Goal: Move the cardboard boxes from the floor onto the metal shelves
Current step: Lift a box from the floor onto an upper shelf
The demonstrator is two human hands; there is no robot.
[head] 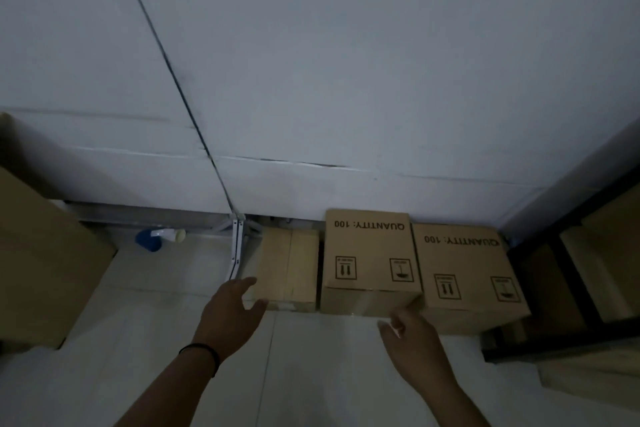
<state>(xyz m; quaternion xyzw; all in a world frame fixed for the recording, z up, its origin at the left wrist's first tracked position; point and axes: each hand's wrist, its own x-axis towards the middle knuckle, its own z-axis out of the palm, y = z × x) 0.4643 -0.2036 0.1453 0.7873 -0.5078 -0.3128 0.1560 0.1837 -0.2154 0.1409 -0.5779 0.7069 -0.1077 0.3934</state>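
Both hands reach, fingers spread and holding nothing, toward a row of cardboard boxes on the floor.

The left hand (230,310), a black band on its wrist, hovers at the near left corner of the small plain box (289,269); whether it touches is unclear. The right hand (414,336), fingers loosely bent, is at the near right corner of the middle box (370,260), printed "QUANTITY: 100" upside down. A matching right box (467,270) stands just beside it, next to the black metal shelf (568,281). All three sit against the white wall (346,62).
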